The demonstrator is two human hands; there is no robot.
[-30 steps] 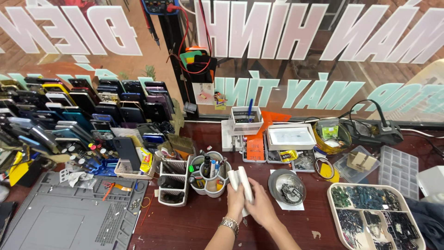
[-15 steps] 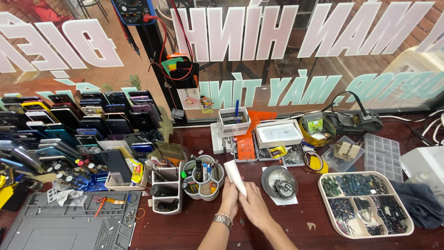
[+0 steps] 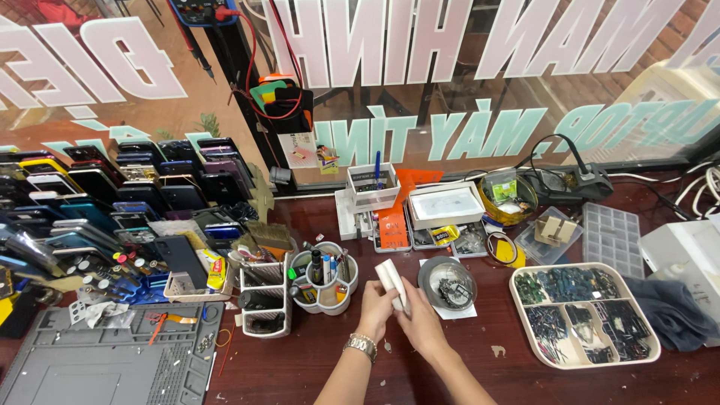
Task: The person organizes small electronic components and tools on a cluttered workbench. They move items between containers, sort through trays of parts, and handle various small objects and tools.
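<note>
Both my hands meet over the dark wooden table, low in the head view. My left hand point(image 3: 375, 308), with a metal watch point(image 3: 360, 346) on its wrist, and my right hand point(image 3: 420, 327) together grip a small white oblong object point(image 3: 391, 281) that tilts up and to the left. A round white pen holder point(image 3: 324, 279) with markers stands just left of my left hand. A round grey dish point(image 3: 447, 283) of small dark parts sits just right of the white object.
A white divided tray point(image 3: 586, 313) of small parts lies right, beside a dark cloth point(image 3: 671, 310). A grey work mat point(image 3: 105, 364) lies bottom left. Racks of phones point(image 3: 112, 195) fill the left. Boxes, a clear organiser point(image 3: 613, 238) and a glass window stand behind.
The view shifted and my hands drew closer together around the white object, which now tilts more to the left between both hands.
</note>
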